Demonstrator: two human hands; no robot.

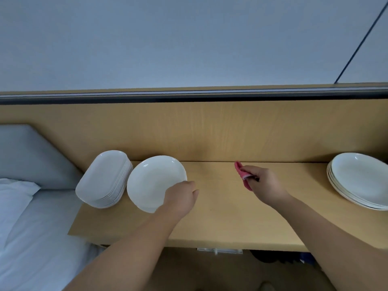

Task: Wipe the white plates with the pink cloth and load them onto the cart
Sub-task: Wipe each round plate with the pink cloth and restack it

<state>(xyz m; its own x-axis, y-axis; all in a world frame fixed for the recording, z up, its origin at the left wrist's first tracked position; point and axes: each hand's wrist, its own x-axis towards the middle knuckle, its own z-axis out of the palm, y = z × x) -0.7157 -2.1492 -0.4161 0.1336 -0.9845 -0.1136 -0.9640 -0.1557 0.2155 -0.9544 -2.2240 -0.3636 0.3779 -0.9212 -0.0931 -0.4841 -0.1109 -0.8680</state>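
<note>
Our left hand grips one round white plate by its right edge, with the fingers curled round the rim. The plate is over the left part of the wooden worktop. We cannot tell if it sits flat or is lifted a little. Just beside it on the left is a stack of long white plates, very close to it, and we cannot tell if they touch. Our right hand is well apart from the left one, over the middle of the worktop. It pinches the pink cloth between the thumb and the fingers. The cloth is bunched up, and one end pokes out past the fingers toward the wooden back board. Far to the right is a pile of round white plates, partly cut off by the picture's edge. A bed with a white pillow is left of the worktop.
</note>
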